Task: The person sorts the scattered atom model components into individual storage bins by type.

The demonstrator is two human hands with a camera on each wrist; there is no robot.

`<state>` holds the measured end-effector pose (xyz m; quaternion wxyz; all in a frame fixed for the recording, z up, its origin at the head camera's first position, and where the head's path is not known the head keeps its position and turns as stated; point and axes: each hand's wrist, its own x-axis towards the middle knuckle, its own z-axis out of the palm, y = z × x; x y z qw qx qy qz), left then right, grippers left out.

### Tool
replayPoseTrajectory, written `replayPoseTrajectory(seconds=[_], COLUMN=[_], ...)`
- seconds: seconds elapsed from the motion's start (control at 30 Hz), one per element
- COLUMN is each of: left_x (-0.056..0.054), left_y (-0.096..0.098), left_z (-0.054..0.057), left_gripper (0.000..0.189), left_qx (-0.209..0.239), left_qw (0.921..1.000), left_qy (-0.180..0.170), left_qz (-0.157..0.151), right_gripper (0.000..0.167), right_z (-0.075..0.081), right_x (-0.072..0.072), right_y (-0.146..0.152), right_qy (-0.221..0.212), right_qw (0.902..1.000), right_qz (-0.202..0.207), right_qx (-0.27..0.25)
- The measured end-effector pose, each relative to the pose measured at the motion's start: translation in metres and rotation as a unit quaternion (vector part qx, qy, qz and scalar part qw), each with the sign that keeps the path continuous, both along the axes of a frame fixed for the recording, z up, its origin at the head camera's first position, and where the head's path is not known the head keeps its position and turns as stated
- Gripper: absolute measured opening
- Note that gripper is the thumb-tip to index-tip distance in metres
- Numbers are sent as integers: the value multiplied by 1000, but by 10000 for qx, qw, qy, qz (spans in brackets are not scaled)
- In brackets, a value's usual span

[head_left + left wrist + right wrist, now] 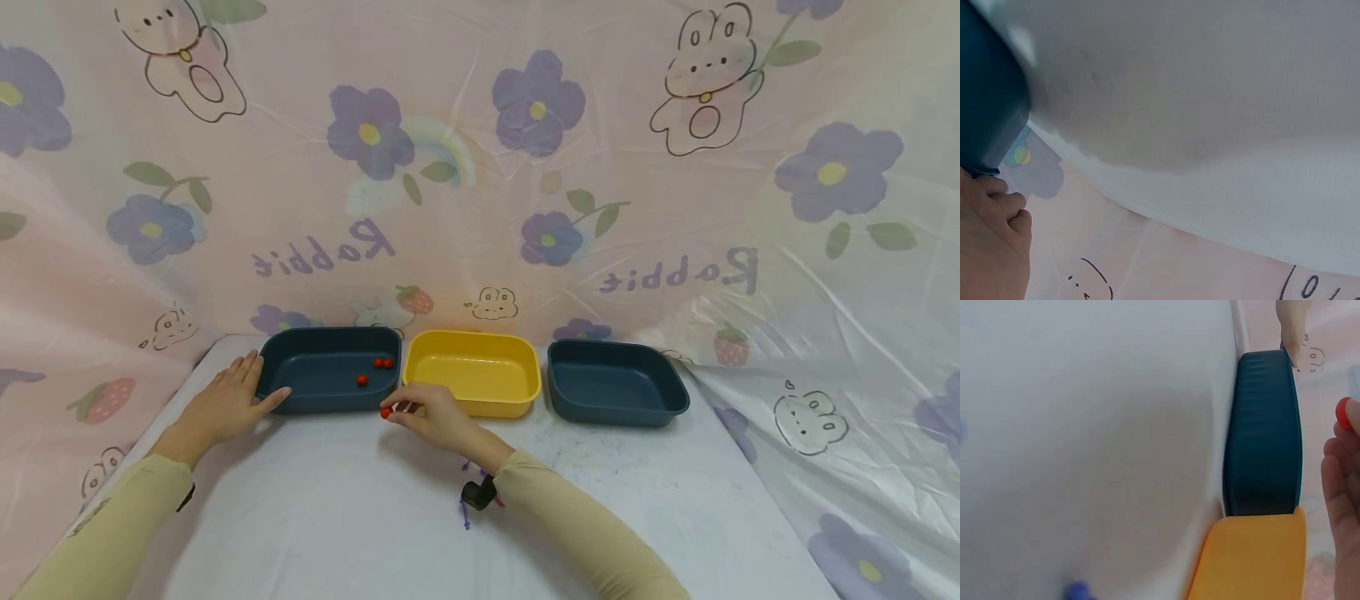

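In the head view my right hand (pixel 431 414) pinches a small red ball (pixel 386 412) between thumb and fingertips. It is in front of where the left dark blue bin (pixel 322 403) and the yellow bin (pixel 480 407) meet. The right wrist view shows the ball (pixel 1343 413) at the fingertips, higher than the bins' rims. My left hand (pixel 225 406) rests at the left end of the blue bin, fingers extended along its side and thumb over the front rim. Inside that bin lie three red balls (pixel 362 380), two of them side by side.
To the right stands another dark blue bin (pixel 615 414), in line with the others. A black object with purple bits (pixel 477 493) is under my right forearm. The white table (pixel 337 517) backs onto a patterned cloth (pixel 465 208).
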<state>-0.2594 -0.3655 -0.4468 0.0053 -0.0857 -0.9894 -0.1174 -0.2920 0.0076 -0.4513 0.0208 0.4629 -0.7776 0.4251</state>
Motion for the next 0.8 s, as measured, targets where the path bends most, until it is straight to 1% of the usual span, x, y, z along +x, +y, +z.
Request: replayPoseTrajectory(seconds=[0.1, 0.23, 0.5, 0.57, 0.73, 0.8], left_x=[-1, -1, 1, 1, 0, -1], left_y=[0, 0, 2, 2, 0, 0], left_z=[0, 0, 0, 0, 0, -1], left_gripper=[101, 101, 101, 101, 100, 100], left_qx=[-20, -20, 65, 83, 57, 45], left_qw=[10000, 10000, 10000, 9999, 10000, 10000], left_qy=[2, -9, -66, -57, -33, -22], left_qz=[0, 7, 26, 18, 29, 43], right_gripper=[19, 18, 20, 21, 25, 25], right_z=[0, 0, 5, 8, 14, 15], right_x=[-7, -16, -29, -34, -48, -55], right_y=[-7, -18, -36, -40, -49, -52], right_qy=[85, 139, -46, -145, -645, -719], right_qw=[9998, 9996, 9981, 9972, 9942, 9933], right_qz=[-109, -258, -574, -672, -790, -832], right_qx=[-106, -56, 223, 278, 351, 358])
